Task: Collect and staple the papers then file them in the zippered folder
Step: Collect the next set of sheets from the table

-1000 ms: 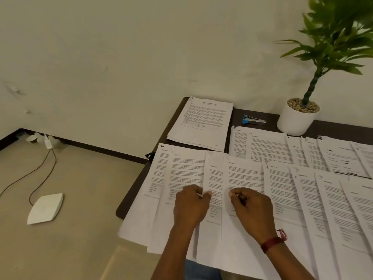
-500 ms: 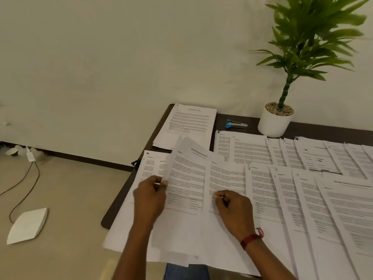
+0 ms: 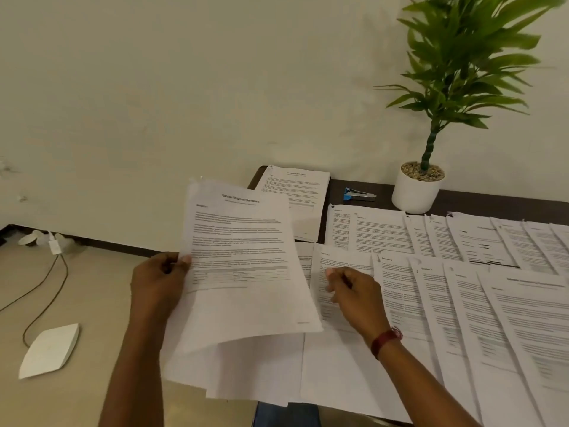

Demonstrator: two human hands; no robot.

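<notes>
A sheaf of papers [image 3: 243, 272], raised off the table [image 3: 492, 204], is clamped at its left edge by the left hand [image 3: 158, 285]. At its three o'clock the right hand [image 3: 354, 295] is curled on the next sheet [image 3: 348, 260]; a pinch cannot be confirmed.

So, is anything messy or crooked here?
A little. The sheets gripped in the left hand are fanned unevenly, not squared up. The rows of papers seem to hang over the near edge of the table, and the far stack pokes past its corner.
</notes>
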